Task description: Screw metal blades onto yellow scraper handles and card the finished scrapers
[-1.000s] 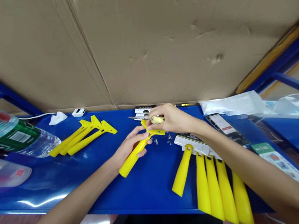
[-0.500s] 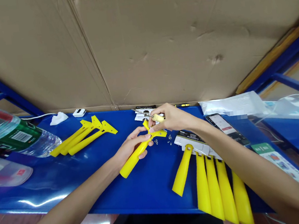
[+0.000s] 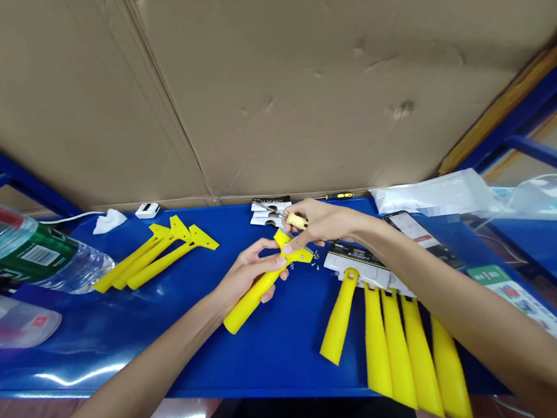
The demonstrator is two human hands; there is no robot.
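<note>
Holding the yellow scraper (image 3: 252, 303) over the blue table (image 3: 276, 363) is done by the left hand (image 3: 249, 270), with its thumb on top of the neck and its fingers curled under. A screwdriver (image 3: 296, 220) is gripped in the right hand (image 3: 320, 218), its tip pointed away from the scraper, and the right thumb seems to be pressed on the scraper's head. The scraper looks like hard plastic, so it should be felt as light, stiff, a bit slippery and not easily broken. It is best held by the neck or the fat handle; the head's far edge should be left alone, as a thin grey strip seems to be set there and may be sharp. Just beside the scraper's head, tiny screws (image 3: 314, 266) are scattered and could be knocked away. Small cards (image 3: 260, 218) are laid behind it. To the scraper's left, three more scrapers (image 3: 161, 262) are bunched, with a big bottle (image 3: 37, 253) past them. To its right, five yellow tubes (image 3: 400, 356) are lined up by white packs (image 3: 357, 258), partly covered by the right arm (image 3: 463, 305).
</note>
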